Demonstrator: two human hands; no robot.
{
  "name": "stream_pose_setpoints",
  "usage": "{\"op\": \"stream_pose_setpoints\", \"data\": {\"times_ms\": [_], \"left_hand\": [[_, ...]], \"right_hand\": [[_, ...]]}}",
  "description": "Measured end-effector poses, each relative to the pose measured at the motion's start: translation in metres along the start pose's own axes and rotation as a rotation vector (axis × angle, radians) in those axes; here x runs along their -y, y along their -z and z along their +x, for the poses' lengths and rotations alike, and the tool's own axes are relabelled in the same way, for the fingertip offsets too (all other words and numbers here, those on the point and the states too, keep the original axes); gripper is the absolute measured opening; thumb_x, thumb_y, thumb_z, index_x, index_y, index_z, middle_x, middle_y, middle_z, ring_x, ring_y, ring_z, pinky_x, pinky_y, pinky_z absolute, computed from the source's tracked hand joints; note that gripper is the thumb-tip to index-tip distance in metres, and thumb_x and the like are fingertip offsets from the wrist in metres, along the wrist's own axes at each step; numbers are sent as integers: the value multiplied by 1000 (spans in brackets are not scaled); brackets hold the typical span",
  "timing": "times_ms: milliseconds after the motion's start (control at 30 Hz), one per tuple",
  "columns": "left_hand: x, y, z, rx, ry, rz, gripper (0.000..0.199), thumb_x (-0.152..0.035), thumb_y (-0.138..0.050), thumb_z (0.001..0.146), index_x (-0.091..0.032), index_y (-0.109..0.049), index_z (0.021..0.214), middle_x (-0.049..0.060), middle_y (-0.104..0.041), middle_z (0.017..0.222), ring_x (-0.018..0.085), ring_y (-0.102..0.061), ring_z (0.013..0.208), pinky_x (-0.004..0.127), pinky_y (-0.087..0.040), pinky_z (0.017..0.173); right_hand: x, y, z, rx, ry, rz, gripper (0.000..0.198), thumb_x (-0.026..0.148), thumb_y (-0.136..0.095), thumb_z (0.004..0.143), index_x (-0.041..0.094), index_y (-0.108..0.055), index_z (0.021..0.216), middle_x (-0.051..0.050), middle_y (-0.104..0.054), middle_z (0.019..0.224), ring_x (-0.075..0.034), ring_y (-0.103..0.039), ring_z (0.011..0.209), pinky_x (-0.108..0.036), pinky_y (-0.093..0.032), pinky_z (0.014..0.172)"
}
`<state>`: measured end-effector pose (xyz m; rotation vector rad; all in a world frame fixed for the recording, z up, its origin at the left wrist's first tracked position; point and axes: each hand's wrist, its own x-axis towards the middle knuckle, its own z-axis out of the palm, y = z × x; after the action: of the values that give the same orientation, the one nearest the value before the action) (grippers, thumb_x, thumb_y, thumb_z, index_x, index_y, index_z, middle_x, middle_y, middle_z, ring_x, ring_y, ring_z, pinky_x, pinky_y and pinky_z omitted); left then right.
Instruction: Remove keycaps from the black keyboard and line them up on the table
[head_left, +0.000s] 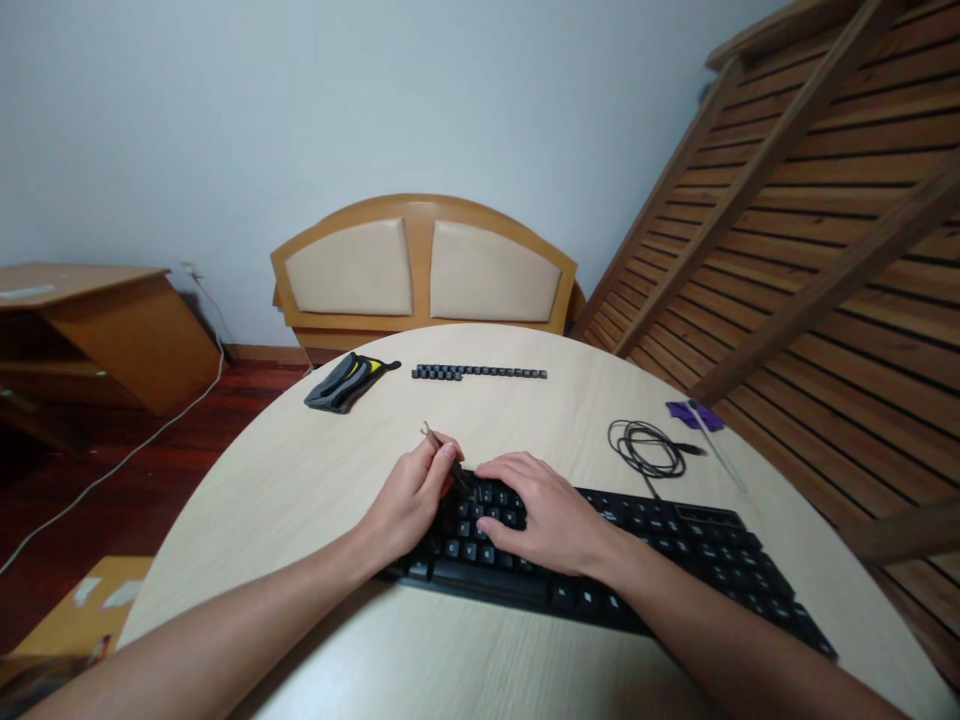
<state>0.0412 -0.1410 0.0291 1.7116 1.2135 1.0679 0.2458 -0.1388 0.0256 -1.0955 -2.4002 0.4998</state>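
Note:
A black keyboard (pixel 480 580) lies across the near part of the table, angled down to the right. My left hand (pixel 409 500) is closed round a slim metal tool (pixel 430 436) with a small forked upper end. The tool slants down to the upper left keys; its lower tip is hard to make out, and so is its exact kind. On the middle of the keyboard rests my right hand (pixel 551 515), thumb and fingers apart, holding nothing visible. It covers part of the keys. Farther back, loose black keycaps (pixel 480 371) stand in a long row with a shorter row before it.
A dark folded cloth item (pixel 345 382) with yellow lies at the back left of the round table (pixel 315 530). On the right are a coiled cable (pixel 645 450), a purple cloth (pixel 694 415) and a thin pale stick (pixel 716 445). Wooden slats (pixel 810 240) lean beside the table.

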Motion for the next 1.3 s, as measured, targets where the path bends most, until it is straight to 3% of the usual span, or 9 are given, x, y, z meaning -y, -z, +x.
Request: {"op": "stream_pose_setpoints", "data": {"times_ms": [100, 200, 700, 867, 1300], "left_hand": [[1, 0, 0, 15, 5, 5, 31, -43, -35, 100, -19, -53, 92, -6, -42, 60, 13, -42, 56, 25, -34, 56], [2, 1, -1, 33, 3, 20, 31, -43, -34, 100, -19, -53, 93, -6, -42, 61, 13, -42, 56, 25, -34, 57], [2, 2, 0, 177, -23, 27, 31, -41, -34, 101, -18, -55, 96, -6, -43, 62, 13, -42, 58, 25, -34, 58], [5, 2, -2, 158, -13, 14, 31, -40, -32, 102, -18, -54, 101, -6, -44, 63, 13, -43, 58, 26, -34, 59], [3, 2, -1, 121, -21, -10, 33, -41, -28, 103, -20, -49, 88, -5, -45, 67, 14, -44, 64, 28, -37, 67]], "right_hand": [[1, -2, 1, -66, 6, -17, 26, 24, -64, 79, 23, -65, 106, -5, -69, 104, -22, -59, 105, -38, -46, 96], [1, -2, 1, -88, 9, -11, 22, 20, -63, 79, 23, -65, 101, -4, -70, 98, -21, -60, 101, -36, -48, 92], [-4, -6, 1, -107, 50, 36, 15, 16, -64, 82, 20, -67, 96, -4, -71, 101, -20, -60, 99, -35, -49, 92], [-4, -6, 2, -109, 43, 34, 15, 16, -65, 82, 20, -69, 96, -3, -71, 101, -19, -61, 98, -34, -49, 92], [-2, -5, 1, -109, 15, 1, 13, 18, -65, 85, 20, -70, 96, -4, -73, 104, -21, -64, 99, -37, -50, 92]]}}
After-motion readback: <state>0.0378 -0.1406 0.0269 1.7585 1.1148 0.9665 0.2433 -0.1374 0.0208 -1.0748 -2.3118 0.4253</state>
